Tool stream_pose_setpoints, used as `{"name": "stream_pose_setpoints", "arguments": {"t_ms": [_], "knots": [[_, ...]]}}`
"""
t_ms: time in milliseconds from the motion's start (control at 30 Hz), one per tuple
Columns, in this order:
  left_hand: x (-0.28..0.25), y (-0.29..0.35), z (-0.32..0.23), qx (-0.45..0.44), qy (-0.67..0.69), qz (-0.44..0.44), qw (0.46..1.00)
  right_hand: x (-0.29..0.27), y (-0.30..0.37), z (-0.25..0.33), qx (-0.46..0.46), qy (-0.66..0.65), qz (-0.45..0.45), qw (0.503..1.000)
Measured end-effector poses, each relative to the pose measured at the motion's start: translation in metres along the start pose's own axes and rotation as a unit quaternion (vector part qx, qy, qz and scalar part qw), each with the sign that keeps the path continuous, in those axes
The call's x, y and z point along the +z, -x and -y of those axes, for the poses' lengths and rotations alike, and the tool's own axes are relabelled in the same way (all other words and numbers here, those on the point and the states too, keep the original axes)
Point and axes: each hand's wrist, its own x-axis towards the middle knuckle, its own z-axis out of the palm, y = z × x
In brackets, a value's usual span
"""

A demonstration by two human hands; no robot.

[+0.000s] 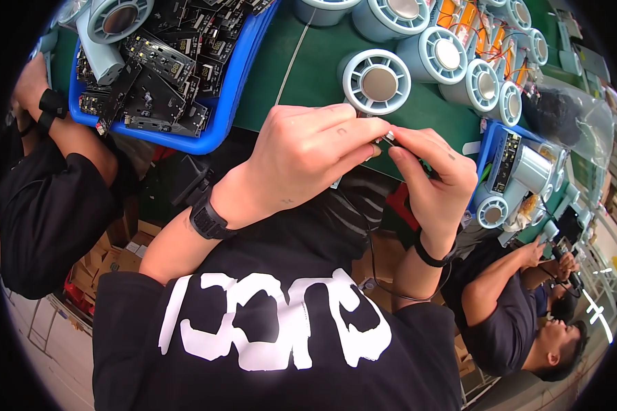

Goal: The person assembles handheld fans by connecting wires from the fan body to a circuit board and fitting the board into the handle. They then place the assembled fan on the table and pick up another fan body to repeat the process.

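Note:
My left hand (305, 147) and my right hand (435, 181) meet at the table's near edge, fingertips pinched together. Between them is a small white piece (389, 136) that looks like a wire connector; the fingers cover most of it. Just beyond the fingertips stands a light blue round housing (377, 83) with a spoked rim and a silver disc in its centre. A sliver of pale blue shows under my left hand, its owner hidden. A thin dark cord runs from my right wristband.
A blue tray (223, 123) heaped with black circuit boards stands at left. More round housings (432, 55) and orange parts with red wires (459, 24) fill the far right. Another blue bin (483, 147) holds housings. Co-workers (500, 301) sit on both sides.

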Motion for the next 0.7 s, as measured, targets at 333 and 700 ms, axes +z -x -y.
{"name": "stream_pose_setpoints", "arguments": {"t_ms": [333, 700], "knots": [[0.006, 0.003, 0.007, 0.04, 0.028, 0.011, 0.999, -0.009, -0.006, 0.001, 0.029, -0.014, 0.062, 0.998], [-0.003, 0.0, 0.004, 0.031, 0.03, 0.07, 0.997, -0.008, -0.006, 0.004, -0.012, 0.016, 0.073, 0.997]]}}
